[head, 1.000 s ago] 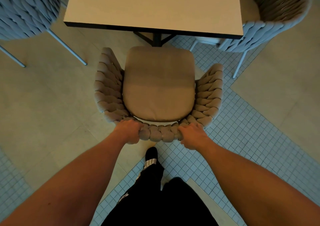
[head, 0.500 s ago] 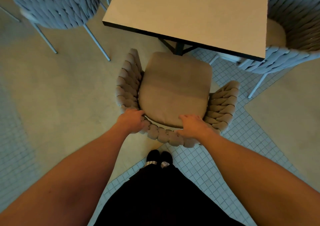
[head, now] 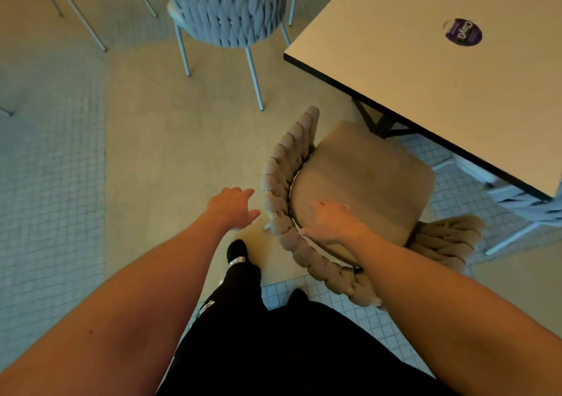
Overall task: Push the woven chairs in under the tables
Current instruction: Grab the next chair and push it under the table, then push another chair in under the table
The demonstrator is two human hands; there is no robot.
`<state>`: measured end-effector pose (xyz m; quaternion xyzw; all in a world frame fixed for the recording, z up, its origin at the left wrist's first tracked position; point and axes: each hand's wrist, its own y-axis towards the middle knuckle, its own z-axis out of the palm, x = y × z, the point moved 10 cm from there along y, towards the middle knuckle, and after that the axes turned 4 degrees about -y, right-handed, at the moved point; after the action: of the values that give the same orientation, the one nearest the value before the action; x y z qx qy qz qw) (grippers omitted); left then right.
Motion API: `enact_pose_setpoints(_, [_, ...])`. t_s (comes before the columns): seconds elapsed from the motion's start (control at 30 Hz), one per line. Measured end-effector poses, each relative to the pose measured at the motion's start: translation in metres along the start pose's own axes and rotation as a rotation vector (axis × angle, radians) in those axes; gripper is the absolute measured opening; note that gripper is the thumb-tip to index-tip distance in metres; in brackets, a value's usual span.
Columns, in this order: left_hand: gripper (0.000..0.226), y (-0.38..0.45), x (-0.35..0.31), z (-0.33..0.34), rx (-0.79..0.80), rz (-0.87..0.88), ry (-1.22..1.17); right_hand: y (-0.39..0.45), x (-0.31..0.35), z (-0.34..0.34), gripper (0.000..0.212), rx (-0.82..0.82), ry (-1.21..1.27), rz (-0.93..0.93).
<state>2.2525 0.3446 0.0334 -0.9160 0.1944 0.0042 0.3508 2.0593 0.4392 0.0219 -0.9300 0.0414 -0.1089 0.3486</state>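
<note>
A beige woven chair (head: 362, 180) with a tan seat cushion stands at the near edge of a pale square table (head: 450, 70), its front just under the tabletop. My right hand (head: 330, 221) rests on the back rim of the chair where it meets the cushion, fingers spread and fairly straight. My left hand (head: 232, 208) hovers open just left of the chair's woven back, clear of it, fingers extended.
A grey woven chair (head: 228, 18) stands on the floor beyond, left of the table. Another grey chair (head: 529, 210) sits at the table's right side. A purple sticker (head: 463, 32) is on the tabletop. My legs and black shoe (head: 237, 251) are below.
My left hand has let go of the chair back and moved off to the left. My view has swung left, so chair and table now sit to the right.
</note>
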Motion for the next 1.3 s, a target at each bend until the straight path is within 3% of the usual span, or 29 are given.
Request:
enact_pose_setpoints(0.1, [0.071,0.006,0.026,-0.015,-0.024,-0.037,-0.031,0.019,0.024,-0.019,0.063,0.003,-0.028,-0.055])
enact_pose_setpoints(0.33, [0.069,0.031,0.1,-0.055,-0.055,-0.096,-0.073,0.082,0.084,-0.062,0.072,0.0,-0.077,-0.125])
enact_pose_setpoints(0.83, [0.069,0.105,0.248,-0.152,-0.045,-0.079,-0.058,0.216,0.204,-0.161,0.077,0.006,-0.043,-0.08])
enact_pose_setpoints(1.3, [0.071,0.189,0.301,-0.243,-0.069,-0.064,-0.074,0.316,0.237,-0.24,0.079,-0.015,-0.072,-0.071])
